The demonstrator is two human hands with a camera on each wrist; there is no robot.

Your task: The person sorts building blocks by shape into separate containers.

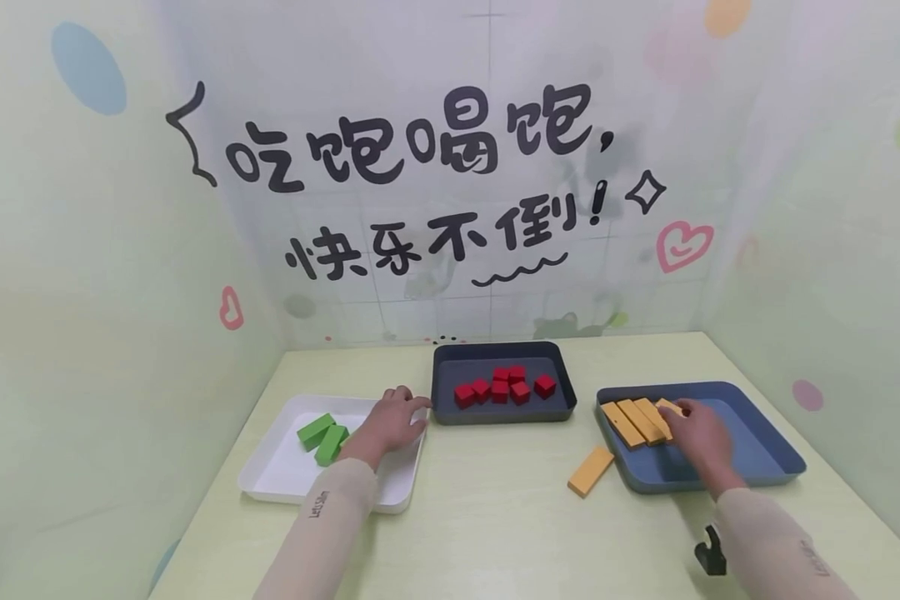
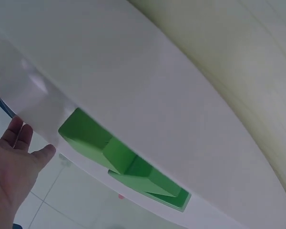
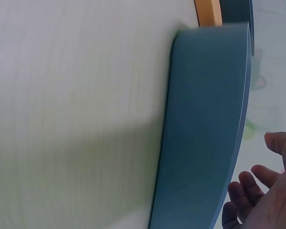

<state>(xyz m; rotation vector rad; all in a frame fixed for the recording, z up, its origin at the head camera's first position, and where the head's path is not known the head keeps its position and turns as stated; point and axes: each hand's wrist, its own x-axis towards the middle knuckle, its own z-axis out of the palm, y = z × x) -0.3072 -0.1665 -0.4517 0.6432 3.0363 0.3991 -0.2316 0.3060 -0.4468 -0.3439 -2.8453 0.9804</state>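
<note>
In the head view my left hand reaches over the back right part of the white tray, fingers apart and holding nothing visible. Green blocks lie in that tray, partly behind the hand; the left wrist view shows several green blocks beyond the tray's wall. My right hand is over the blue tray, its fingertips at the rightmost of several yellow-orange blocks lined up at the left side. The right wrist view shows the right hand with thumb and fingers apart, no block visible between them.
A dark grey tray with several red cubes stands at the back centre. One yellow-orange block lies on the table just left of the blue tray. A small black object is beside the right sleeve. Walls enclose the table.
</note>
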